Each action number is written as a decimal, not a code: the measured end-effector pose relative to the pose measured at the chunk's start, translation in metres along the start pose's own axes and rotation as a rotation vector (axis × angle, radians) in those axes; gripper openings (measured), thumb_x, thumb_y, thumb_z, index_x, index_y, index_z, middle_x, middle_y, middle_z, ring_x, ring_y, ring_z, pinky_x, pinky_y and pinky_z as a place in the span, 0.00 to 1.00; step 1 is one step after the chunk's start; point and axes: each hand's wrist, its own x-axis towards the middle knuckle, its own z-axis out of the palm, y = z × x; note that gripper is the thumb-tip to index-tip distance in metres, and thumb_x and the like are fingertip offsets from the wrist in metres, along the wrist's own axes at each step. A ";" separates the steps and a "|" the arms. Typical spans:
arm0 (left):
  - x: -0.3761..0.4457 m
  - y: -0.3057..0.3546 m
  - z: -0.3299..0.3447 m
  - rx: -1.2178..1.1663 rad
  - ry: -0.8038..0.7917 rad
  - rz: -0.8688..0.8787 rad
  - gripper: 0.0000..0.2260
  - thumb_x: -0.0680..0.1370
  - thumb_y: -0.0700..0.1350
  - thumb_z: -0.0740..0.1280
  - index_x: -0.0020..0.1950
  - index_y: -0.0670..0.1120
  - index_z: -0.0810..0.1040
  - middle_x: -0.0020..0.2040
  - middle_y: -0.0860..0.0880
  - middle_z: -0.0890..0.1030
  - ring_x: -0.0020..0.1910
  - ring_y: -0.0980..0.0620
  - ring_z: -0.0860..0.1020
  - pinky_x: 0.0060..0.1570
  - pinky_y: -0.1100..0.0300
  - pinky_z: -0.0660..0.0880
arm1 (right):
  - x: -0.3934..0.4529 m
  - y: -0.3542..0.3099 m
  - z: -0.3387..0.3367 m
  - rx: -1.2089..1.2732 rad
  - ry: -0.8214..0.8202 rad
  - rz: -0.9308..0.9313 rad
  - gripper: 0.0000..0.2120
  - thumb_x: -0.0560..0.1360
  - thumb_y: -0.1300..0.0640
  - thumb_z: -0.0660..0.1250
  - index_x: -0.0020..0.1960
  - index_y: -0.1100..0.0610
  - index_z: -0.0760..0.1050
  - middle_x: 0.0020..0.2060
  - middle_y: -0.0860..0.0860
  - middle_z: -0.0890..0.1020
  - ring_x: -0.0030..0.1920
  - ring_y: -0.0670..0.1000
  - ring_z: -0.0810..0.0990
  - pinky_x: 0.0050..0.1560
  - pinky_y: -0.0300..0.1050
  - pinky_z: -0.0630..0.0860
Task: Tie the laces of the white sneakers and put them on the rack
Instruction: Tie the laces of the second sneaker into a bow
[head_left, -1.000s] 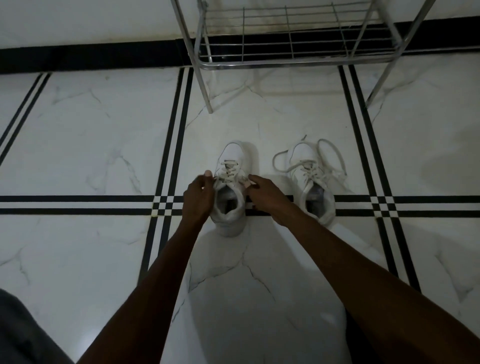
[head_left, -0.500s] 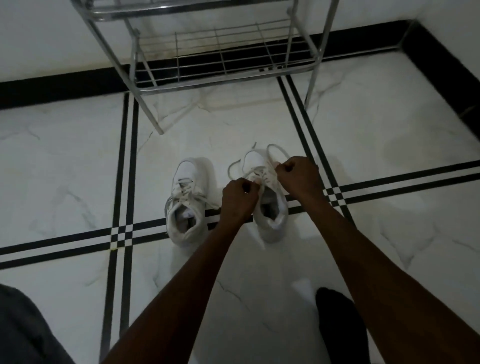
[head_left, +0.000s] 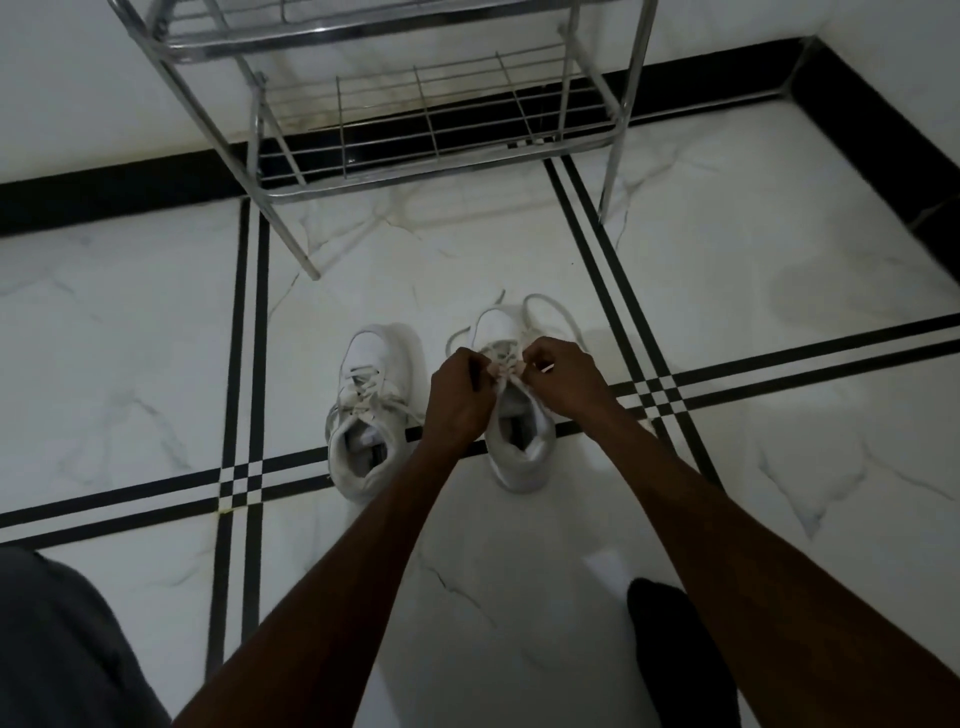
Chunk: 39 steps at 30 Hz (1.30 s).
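Note:
Two white sneakers stand side by side on the marble floor, toes pointing away from me. The left sneaker (head_left: 370, 410) has its laces drawn together over the tongue. Over the right sneaker (head_left: 514, 431), my left hand (head_left: 460, 395) and my right hand (head_left: 563, 382) pinch its laces (head_left: 550, 312), which loop loosely around the toe. Both hands are closed on lace ends above the tongue. The chrome shoe rack (head_left: 431, 171) stands just beyond the shoes against the wall, its lower wire shelf bare.
White marble floor with black double stripes (head_left: 249, 364) crossing under the shoes. A black skirting runs along the wall behind the rack. My dark-socked foot (head_left: 675, 654) is at the lower right, and grey clothing (head_left: 57, 654) at the lower left.
Both hands left the left sneaker and moved to the right one, taking hold of its laces. They have drawn closer together above the tongue. The camera view shifted right and tilted.

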 end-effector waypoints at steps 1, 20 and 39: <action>-0.001 -0.001 -0.003 -0.007 0.023 -0.006 0.08 0.83 0.44 0.65 0.55 0.39 0.77 0.47 0.48 0.80 0.46 0.50 0.78 0.42 0.66 0.72 | 0.001 -0.002 0.003 0.004 0.003 -0.010 0.08 0.77 0.58 0.69 0.55 0.56 0.80 0.54 0.54 0.84 0.55 0.54 0.82 0.53 0.45 0.78; -0.007 -0.026 -0.012 -0.163 0.122 -0.099 0.14 0.76 0.54 0.61 0.51 0.45 0.75 0.43 0.44 0.84 0.44 0.43 0.85 0.44 0.40 0.82 | 0.002 -0.006 0.020 -0.150 0.030 -0.174 0.04 0.80 0.59 0.60 0.55 0.54 0.70 0.36 0.51 0.78 0.35 0.54 0.77 0.32 0.48 0.72; 0.016 0.031 -0.064 -0.325 0.028 0.306 0.13 0.84 0.49 0.63 0.54 0.44 0.84 0.52 0.49 0.86 0.49 0.53 0.83 0.48 0.60 0.80 | 0.003 -0.058 -0.007 0.192 -0.369 -0.224 0.09 0.81 0.58 0.63 0.53 0.56 0.82 0.43 0.53 0.86 0.41 0.47 0.83 0.41 0.36 0.77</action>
